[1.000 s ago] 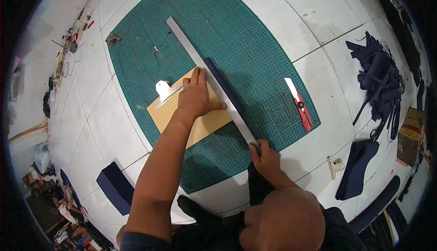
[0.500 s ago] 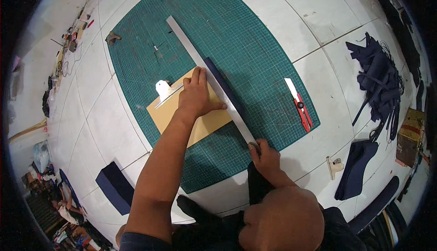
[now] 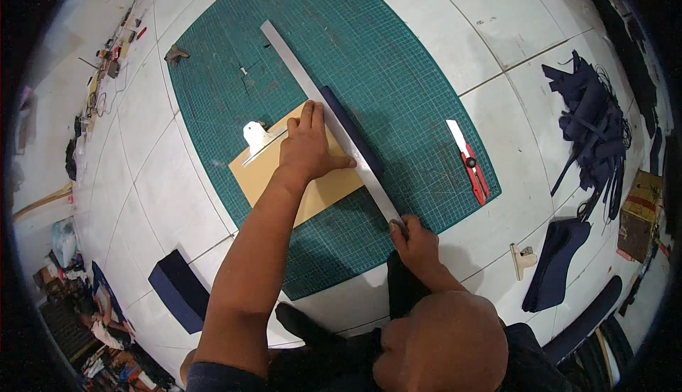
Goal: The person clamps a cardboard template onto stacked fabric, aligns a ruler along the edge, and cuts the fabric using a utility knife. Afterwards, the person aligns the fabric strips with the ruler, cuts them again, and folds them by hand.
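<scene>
A long steel ruler [image 3: 293, 63] lies slantwise on the green cutting mat [image 3: 369, 30]. It runs along the edge of a tan board [image 3: 259, 179], with dark navy fabric [image 3: 353, 131] showing on its far side. A silver bulldog clip [image 3: 257, 138] grips the board's left edge. My left hand [image 3: 307, 147] presses on the board with thumb and fingers spread, the tips against the ruler. At the ruler's near end, my right hand [image 3: 415, 241] is closed round it. Right of these, a red utility knife [image 3: 474, 172] rests on the mat, blade extended.
Navy fabric scraps [image 3: 590, 126] are heaped at the right, with a folded navy stack [image 3: 556, 264] and another bulldog clip [image 3: 523, 260] nearer me. A navy block-like bundle [image 3: 179, 292] stands on the tiled floor at the left. Another person [image 3: 106, 317] sits at the far lower left.
</scene>
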The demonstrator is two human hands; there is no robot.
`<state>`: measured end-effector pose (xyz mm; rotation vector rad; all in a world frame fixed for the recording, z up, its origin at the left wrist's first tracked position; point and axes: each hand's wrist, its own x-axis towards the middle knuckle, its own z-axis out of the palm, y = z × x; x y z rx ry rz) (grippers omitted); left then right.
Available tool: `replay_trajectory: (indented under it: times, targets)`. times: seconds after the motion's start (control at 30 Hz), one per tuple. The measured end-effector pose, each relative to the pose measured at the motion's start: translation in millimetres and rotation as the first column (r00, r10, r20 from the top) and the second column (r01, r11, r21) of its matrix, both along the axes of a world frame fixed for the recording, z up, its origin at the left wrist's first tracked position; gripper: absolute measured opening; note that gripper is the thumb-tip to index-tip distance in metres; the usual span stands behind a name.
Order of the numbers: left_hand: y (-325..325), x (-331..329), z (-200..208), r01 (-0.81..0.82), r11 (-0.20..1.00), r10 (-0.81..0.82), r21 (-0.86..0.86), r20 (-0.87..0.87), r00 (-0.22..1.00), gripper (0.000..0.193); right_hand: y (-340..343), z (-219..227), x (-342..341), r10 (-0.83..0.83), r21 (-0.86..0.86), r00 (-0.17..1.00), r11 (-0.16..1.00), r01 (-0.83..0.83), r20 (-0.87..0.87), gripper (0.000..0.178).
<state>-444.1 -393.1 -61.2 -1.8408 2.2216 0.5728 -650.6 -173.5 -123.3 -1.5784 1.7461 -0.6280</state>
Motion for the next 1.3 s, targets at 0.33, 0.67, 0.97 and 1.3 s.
replay_trajectory:
  times: [0.33,0.67,0.97,1.3]
  targets:
    - [-1.3,-2.7,-0.2,-0.005,1.000,0.005,0.006,0.015,1.000,0.135,1.7,-6.3,-1.9,0.005,-0.041,1.000,0.999,-0.005,-0.013,0.030]
    - [-4.5,-16.1,2.0,-0.072,0.994,0.070,0.080,0.029,0.997,0.136,-52.1,29.6,-61.7,-0.288,-0.311,0.941,0.924,0.224,-0.176,0.039]
    - [-1.4,-7.4,3.7,-0.086,0.991,0.086,0.098,0.007,0.996,0.136,-98.4,32.2,-100.1,-0.216,0.072,0.937,0.967,0.244,-0.275,0.038]
    - [-9.6,-16.0,4.7,-0.081,0.986,0.064,0.143,0.119,0.991,0.140,-194.2,60.9,40.8,0.228,0.228,0.963,0.955,-0.192,-0.145,0.043]
